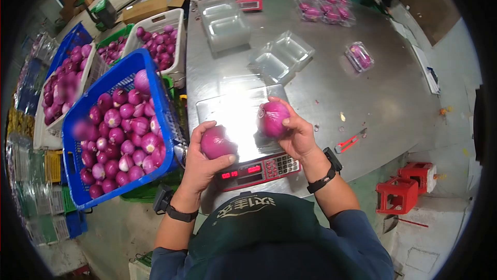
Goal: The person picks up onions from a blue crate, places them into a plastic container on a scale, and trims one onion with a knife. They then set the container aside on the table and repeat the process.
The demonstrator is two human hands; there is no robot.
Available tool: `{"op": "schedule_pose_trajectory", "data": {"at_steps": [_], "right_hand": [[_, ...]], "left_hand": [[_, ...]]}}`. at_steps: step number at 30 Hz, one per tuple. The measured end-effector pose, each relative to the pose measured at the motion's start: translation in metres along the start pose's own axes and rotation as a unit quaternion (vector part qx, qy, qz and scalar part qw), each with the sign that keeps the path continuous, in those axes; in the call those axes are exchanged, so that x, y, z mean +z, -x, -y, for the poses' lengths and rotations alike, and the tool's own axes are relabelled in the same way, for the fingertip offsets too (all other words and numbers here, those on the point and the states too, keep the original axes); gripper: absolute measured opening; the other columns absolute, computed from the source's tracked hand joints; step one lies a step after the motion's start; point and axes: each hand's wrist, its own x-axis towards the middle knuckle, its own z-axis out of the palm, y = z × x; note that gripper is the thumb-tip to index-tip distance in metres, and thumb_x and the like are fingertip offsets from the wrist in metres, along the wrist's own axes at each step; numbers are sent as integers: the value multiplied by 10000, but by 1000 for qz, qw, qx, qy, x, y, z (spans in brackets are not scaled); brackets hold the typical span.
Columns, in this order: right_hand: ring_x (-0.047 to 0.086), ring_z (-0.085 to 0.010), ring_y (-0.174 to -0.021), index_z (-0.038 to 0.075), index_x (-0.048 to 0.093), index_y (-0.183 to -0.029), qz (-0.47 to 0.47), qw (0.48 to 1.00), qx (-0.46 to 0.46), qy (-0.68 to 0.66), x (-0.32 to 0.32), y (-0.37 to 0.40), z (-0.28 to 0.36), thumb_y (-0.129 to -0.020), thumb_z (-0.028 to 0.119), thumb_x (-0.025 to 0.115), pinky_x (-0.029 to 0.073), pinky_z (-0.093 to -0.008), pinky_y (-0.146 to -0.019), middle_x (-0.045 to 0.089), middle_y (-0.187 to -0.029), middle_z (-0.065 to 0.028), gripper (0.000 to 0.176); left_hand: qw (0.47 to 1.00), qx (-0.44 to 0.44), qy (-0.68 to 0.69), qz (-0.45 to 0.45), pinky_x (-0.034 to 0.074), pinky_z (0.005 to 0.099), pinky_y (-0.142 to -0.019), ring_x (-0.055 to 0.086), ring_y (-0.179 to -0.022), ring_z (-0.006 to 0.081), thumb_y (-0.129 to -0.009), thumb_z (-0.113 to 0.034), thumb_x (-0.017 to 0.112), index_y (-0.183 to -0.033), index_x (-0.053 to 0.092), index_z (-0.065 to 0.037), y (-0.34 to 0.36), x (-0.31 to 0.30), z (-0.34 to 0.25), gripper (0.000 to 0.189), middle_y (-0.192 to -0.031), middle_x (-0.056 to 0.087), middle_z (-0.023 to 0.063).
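Note:
My left hand [202, 158] is closed round a peeled red onion [216, 142], held over the left part of a red scale [248, 174]. In my right hand [300, 136] is another red onion [273, 119], its root end facing left. Both onions are above the scale's shiny metal pan [207, 110], which reflects a bright light. The red digits on the display are lit. Beyond the pan, an open clear plastic clamshell box [283, 56] lies on the steel table [331, 88].
A blue crate [178, 142] full of red onions stands at the left, with a white crate [181, 31] behind it. Stacked clear boxes [223, 23] and packed onions [326, 8] are farther back. A red cutter [348, 144] lies right. Two people work at the far end.

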Motion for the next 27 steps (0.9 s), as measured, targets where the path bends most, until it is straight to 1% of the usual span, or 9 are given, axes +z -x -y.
{"op": "schedule_pose_trajectory", "data": {"at_steps": [5, 7, 9, 11, 13, 17, 21, 23, 27], "right_hand": [[593, -344, -1285, 74, 412, -1528, 27, 999, -9, -22, -8, 13, 11, -781, 103, 706, 436, -463, -1163, 554, -1404, -168, 803], [594, -340, -1286, 70, 421, -1512, 14, 1000, -15, 24, -3, 13, 10, -776, 124, 738, 436, -459, -1157, 560, -1398, -160, 803], [606, -282, -1263, 82, 463, -1473, -31, 904, -153, 398, 2, 9, 2, -800, 138, 730, 538, -460, -1029, 568, -1373, -162, 726], [585, -297, -1290, 99, 522, -1410, -43, 838, -213, 500, 4, -2, -6, -748, 161, 765, 453, -537, -1098, 564, -1387, -162, 708], [551, -340, -1319, 108, 554, -1392, 3, 666, -257, 700, 7, -8, -11, -700, 140, 764, 344, -573, -1164, 562, -1396, -165, 724], [547, -361, -1301, 98, 584, -1364, 8, 611, -199, 766, 3, -15, -29, -689, 164, 777, 336, -566, -1144, 576, -1395, -159, 705], [588, -360, -1238, 73, 625, -1303, 17, 688, -219, 692, 1, -15, -22, -708, 164, 802, 419, -502, -1090, 628, -1308, -161, 627], [633, -335, -1165, 49, 664, -1227, -53, 762, -238, 600, -2, -8, -11, -739, 163, 826, 496, -421, -1015, 667, -1225, -157, 527], [684, -249, -1012, 36, 709, -1155, -167, 777, -199, 574, -41, -11, -1, -806, 209, 842, 528, -349, -896, 710, -1118, -130, 413]], "left_hand": [[960, 102, -261, -17, 535, 368, -943, 656, -1046, 199, -663, -153, 939, -1304, 574, -56, -35, 18, 16, 744, -1110, 679, 76], [809, 253, -531, -5, 497, 426, -947, 598, -1052, 303, -636, -242, 942, -1239, 634, -66, -47, 16, 20, 700, -1108, 653, 99], [813, 270, -515, -7, 440, 479, -949, 547, -1037, 369, -598, -293, 930, -1177, 659, -75, -56, 12, 32, 675, -1075, 644, 116], [763, 291, -578, -9, 418, 502, -1004, 519, -1120, 390, -605, -276, 918, -1169, 652, -78, -57, 8, 37, 654, -1095, 642, 117], [773, 276, -571, -19, 403, 513, -1029, 496, -1159, 408, -612, -273, 909, -1181, 643, -82, -57, 4, 46, 656, -1146, 628, 137], [790, 283, -543, -9, 367, 524, -1102, 448, -1259, 450, -636, -246, 884, -1241, 608, -79, -55, -4, 56, 686, -1348, 535, 203], [814, 244, -526, -26, 377, 510, -1122, 431, -1323, 426, -664, -259, 894, -1331, 562, -72, -45, -10, 59, 768, -1449, 463, 210], [880, 185, -433, -61, 423, 475, -1099, 451, -1341, 374, -716, -270, 893, -1412, 514, -70, -35, -16, 59, 818, -1484, 443, 197], [957, 34, -265, -112, 474, 375, -1031, 513, -1251, 237, -836, -212, 840, -1448, 475, -40, -11, -31, 59, 733, -1367, 515, 118]]}}
